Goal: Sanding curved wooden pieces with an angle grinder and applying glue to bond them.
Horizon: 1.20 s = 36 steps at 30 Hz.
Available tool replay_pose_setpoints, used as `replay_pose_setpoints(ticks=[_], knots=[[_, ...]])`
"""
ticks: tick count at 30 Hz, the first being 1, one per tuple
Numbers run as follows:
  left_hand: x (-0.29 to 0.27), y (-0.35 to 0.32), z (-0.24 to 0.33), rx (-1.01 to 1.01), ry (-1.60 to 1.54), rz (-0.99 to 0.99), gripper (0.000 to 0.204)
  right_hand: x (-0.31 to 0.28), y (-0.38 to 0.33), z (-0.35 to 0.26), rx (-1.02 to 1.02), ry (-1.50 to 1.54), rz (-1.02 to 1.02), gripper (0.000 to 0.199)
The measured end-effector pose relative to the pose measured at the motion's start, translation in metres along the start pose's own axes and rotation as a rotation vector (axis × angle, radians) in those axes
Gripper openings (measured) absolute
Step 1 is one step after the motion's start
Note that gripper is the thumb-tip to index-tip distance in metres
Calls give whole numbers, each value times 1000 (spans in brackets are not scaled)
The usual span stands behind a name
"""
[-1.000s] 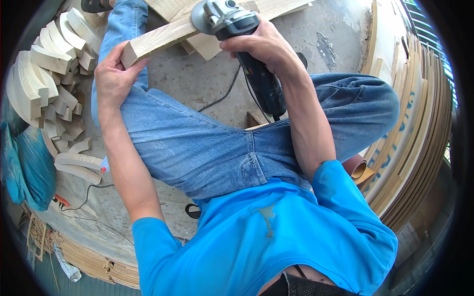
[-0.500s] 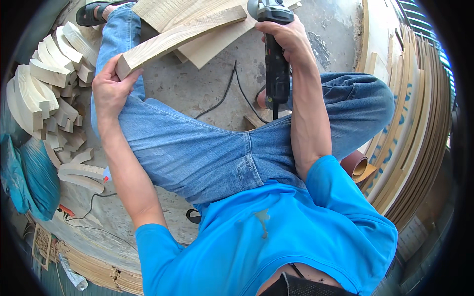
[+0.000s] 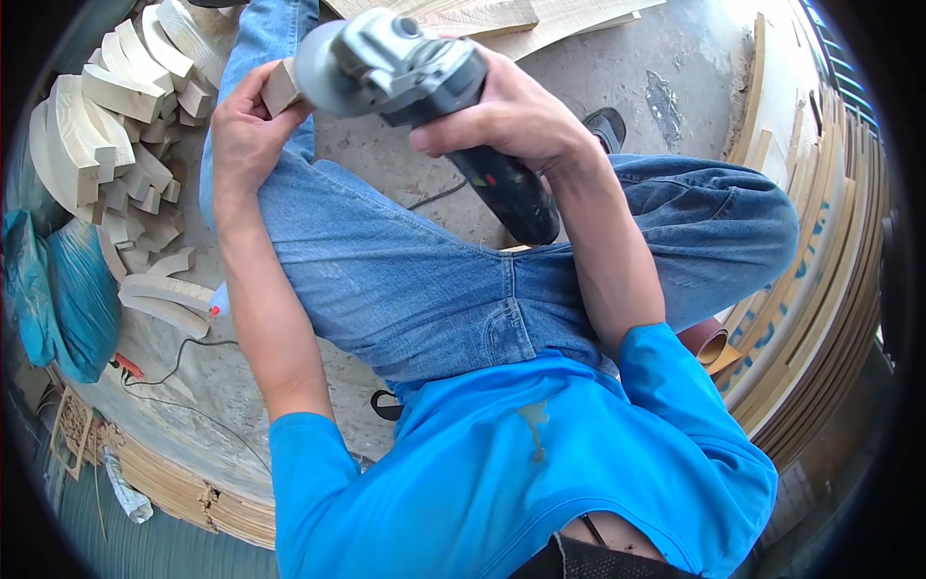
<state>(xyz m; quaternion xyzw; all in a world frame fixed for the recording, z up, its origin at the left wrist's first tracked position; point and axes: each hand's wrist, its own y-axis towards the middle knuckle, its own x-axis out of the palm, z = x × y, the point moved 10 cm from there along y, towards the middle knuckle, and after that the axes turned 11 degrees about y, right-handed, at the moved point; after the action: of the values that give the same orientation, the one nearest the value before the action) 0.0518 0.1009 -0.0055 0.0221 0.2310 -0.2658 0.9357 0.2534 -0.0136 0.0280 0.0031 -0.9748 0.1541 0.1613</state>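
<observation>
My right hand (image 3: 511,116) grips a grey angle grinder (image 3: 386,68) by its dark body, the round head pointing left and raised close to the camera. Just behind the grinder head, my left hand (image 3: 246,135) holds the near end of a pale wooden piece (image 3: 282,87) against my left knee. Most of that wooden piece is hidden by the grinder. My legs in blue jeans (image 3: 434,280) are bent beneath both hands.
A heap of curved pale wooden blocks (image 3: 116,125) lies at the left, with blue bags (image 3: 68,289) beside it. Flat boards (image 3: 521,19) lie at the top. Stacked curved wood strips (image 3: 820,251) line the right side. A cable (image 3: 174,367) runs over the concrete floor.
The grinder has swung from the upper right to the left, toward the end of the wood my left hand holds. The view has moved closer to both hands.
</observation>
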Motion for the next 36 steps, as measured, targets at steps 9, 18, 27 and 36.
replay_pose_setpoints(ticks=[9, 18, 27, 36], knots=[[2, 0, -1, -2, -55, 0, 41, 9, 8, 2, 7, -120, -11, 71], [3, 1, -2, 6, 2, 12, 40, -32, 3, 9, 52, -143, 146, 58], [1, -2, 2, -30, 37, 3, 42, -96, -20, 0, 157, -264, 445, 53], [1, 1, -2, -37, 78, 8, 43, -171, -49, -14, 43, -332, 847, 57]])
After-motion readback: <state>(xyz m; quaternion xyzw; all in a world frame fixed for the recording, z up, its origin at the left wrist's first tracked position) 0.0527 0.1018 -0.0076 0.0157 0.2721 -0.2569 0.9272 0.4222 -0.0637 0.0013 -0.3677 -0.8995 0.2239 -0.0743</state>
